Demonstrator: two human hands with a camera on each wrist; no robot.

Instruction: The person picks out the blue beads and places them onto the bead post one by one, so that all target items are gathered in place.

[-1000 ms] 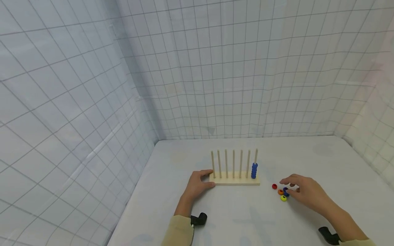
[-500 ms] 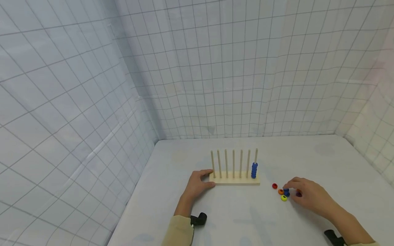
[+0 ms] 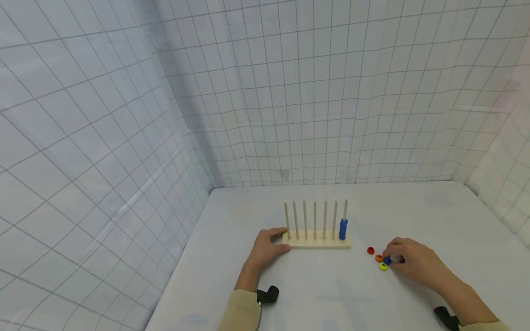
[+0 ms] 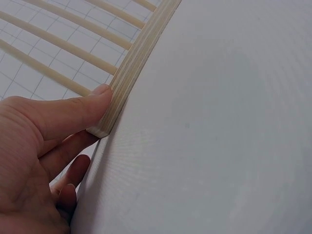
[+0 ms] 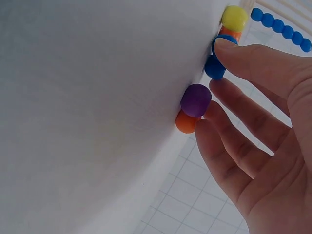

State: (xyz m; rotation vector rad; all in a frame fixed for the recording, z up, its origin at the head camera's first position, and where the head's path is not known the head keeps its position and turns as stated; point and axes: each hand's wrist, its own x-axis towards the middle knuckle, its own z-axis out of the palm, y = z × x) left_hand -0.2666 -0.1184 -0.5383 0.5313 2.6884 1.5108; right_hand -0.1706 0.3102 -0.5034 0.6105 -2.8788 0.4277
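My left hand (image 3: 264,250) grips the left end of a wooden peg rack (image 3: 320,244) with a row of upright pegs, thumb in front and fingers behind. On the rightmost peg sits a stack of blue beads (image 3: 342,230). To the right of the rack, my right hand (image 3: 416,263) reaches down to loose beads. In the right wrist view its thumb and index finger pinch at two adjacent blue beads (image 5: 214,67). Beyond them show a yellow bead (image 5: 234,18) and part of an orange one. A purple bead (image 5: 196,100) and another orange bead (image 5: 187,123) lie under the other fingers.
A red bead (image 3: 370,250) lies left of the right hand, by an orange bead (image 3: 378,258). The white table (image 3: 314,294) meets grid-patterned walls (image 3: 290,115) at the back and sides. Black camera mounts (image 3: 271,294) sit on the wrists.
My right hand has shifted slightly right, and its thumb and index finger have come in around the blue beads. A purple bead now shows under it. The left hand and rack stay put.
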